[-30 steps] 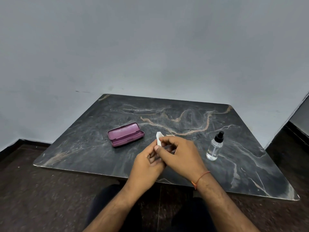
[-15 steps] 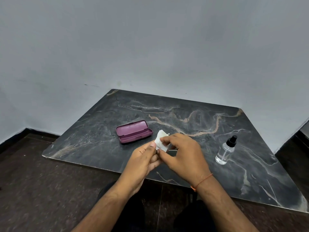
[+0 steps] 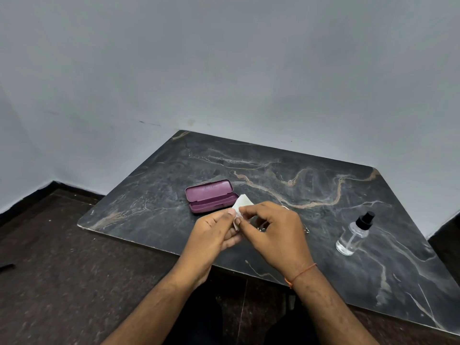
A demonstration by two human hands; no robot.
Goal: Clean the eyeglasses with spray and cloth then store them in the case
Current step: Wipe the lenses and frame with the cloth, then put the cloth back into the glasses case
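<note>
A small white cloth (image 3: 242, 203) sticks up between my two hands above the near middle of the table. My left hand (image 3: 216, 234) pinches its lower edge between thumb and fingers. My right hand (image 3: 272, 229) pinches the cloth from the right with thumb and forefinger. The thin-framed eyeglasses (image 3: 306, 230) are almost wholly hidden under my right hand; only slim bits of frame show beside it, and I cannot tell which hand holds them. The purple case (image 3: 211, 198) lies open just left of the cloth. The clear spray bottle (image 3: 352, 236) with a black pump stands at the right.
The dark marble table (image 3: 273, 170) stands against a pale wall, its near edge above my lap. Dark floor lies to the left, with a small black object (image 3: 7, 266) at the far left edge.
More of the cloth shows above my fingers than a second ago. My hands stay together in the same spot, and the view has swung left, so everything sits further right in frame.
</note>
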